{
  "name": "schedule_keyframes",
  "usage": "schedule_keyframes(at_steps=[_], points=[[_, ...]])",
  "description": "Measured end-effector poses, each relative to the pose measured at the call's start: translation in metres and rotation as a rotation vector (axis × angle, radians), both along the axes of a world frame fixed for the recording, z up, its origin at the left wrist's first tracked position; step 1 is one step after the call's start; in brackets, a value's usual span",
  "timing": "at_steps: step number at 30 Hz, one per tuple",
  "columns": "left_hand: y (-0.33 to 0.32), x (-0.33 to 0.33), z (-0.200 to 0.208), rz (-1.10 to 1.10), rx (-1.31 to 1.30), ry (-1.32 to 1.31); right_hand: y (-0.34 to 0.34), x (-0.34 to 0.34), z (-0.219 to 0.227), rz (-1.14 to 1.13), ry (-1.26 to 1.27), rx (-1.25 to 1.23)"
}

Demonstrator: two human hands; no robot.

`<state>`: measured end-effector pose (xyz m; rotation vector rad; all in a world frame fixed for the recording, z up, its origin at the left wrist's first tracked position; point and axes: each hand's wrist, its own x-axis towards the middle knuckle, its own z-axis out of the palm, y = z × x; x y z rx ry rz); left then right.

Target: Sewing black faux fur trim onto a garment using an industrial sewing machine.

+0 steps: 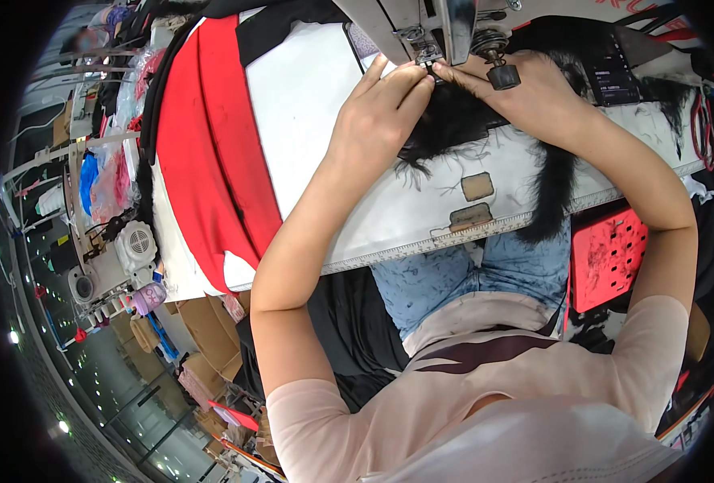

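Note:
A sewing machine (453,28) stands at the top middle, its needle area just above my fingertips. Black furry fabric (457,117) lies under the presser foot and spreads toward me, with loose hairs along its edge. My left hand (381,113) has its fingers close together at the left of the foot, gripping the fabric's edge. From the other side my right hand (534,92) holds the fabric too, fingertips beside the foot and partly behind the machine's round black knob (503,77). A long fur strip (555,189) hangs over the table's front edge.
Red fabric (212,137) drapes over the left of the white table (300,97). A measuring tape (405,250) runs along the front edge. At the right lie a dark screen (612,72) and red-handled scissors (704,133). A red perforated plastic piece (606,262) sits below the table.

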<state>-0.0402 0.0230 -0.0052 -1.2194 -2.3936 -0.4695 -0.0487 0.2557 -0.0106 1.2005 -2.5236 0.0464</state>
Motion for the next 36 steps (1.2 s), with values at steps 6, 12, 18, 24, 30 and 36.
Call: schedule_keyframes(at_steps=[6, 12, 18, 24, 30, 36], points=[[-0.001, 0.001, 0.0, 0.027, 0.024, -0.031, 0.002, -0.002, -0.006, 0.028, 0.021, -0.058], [-0.004, 0.0, 0.001, 0.017, 0.024, -0.032, -0.001, 0.001, 0.001, -0.023, -0.091, 0.004], [-0.002, -0.001, -0.001, 0.009, 0.001, -0.017, 0.001, 0.003, 0.003, -0.059, -0.185, 0.017], [0.0, -0.001, -0.005, -0.009, 0.038, -0.008, 0.002, 0.002, 0.001, -0.064, -0.175, 0.009], [-0.001, -0.002, -0.007, 0.001, 0.065, -0.002, -0.002, 0.005, 0.005, -0.106, -0.165, 0.086], [-0.002, -0.001, -0.004, -0.01, 0.048, -0.008, -0.002, 0.005, 0.006, -0.098, -0.185, 0.064]])
